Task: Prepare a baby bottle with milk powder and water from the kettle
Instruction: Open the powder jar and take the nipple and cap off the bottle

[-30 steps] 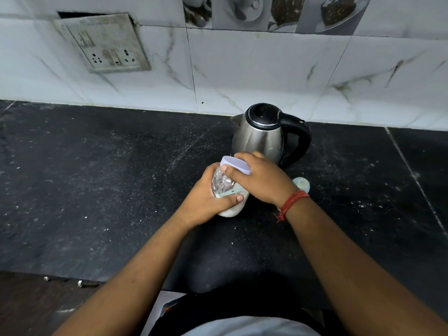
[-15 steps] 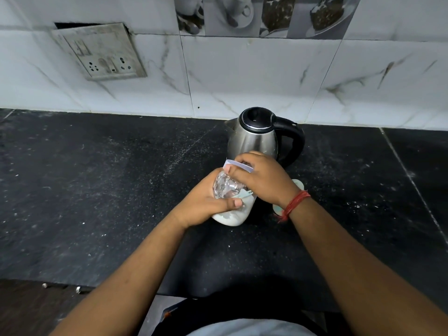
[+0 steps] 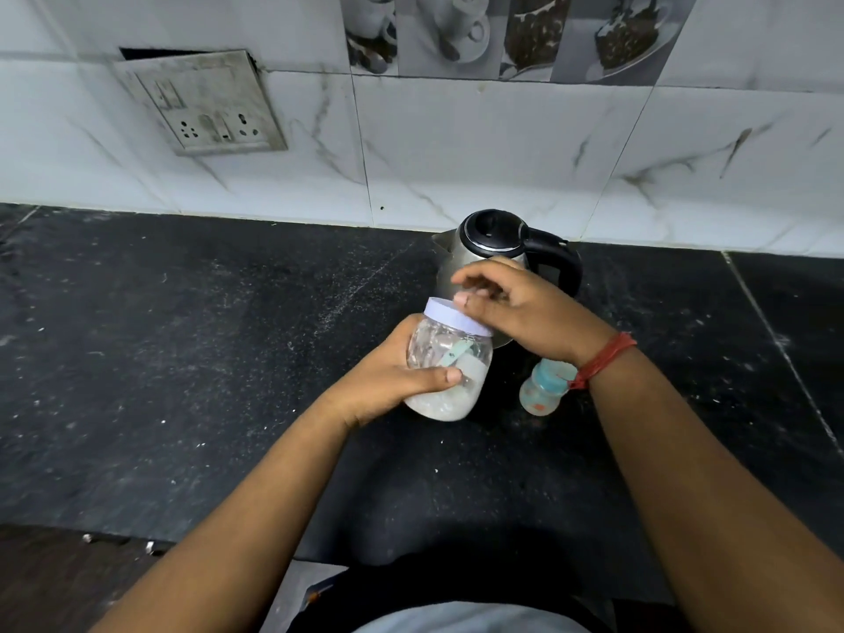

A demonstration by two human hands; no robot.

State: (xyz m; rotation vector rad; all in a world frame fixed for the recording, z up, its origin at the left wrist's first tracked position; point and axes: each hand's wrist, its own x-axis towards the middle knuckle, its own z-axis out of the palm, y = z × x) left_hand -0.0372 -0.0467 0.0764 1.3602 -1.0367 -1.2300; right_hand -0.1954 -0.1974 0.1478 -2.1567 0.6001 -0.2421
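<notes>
- Opening the milk powder jar (image 3: 450,372), judging by the pose: lid (image 3: 456,315) seated on the mouth, not yet off.
- Gripping the jar's body with the left hand (image 3: 392,381), fingers and thumb wrapped round it, tilting it just above the dark counter (image 3: 182,358).
- Hovering the right hand (image 3: 525,312) at the lid's far edge, fingers loosely curled; possibly grazing the rim, but clamping on nothing visible.
- Showing white powder settled in the jar's lower part, with a pale scoop inside.
- Leaving the baby bottle (image 3: 543,388) upright just right of the jar, under the right wrist; kettle (image 3: 493,253) behind, lid closed.
- Calling next for a firm regrip on the lid and a twist, holding the jar steady to avoid spilling.
</notes>
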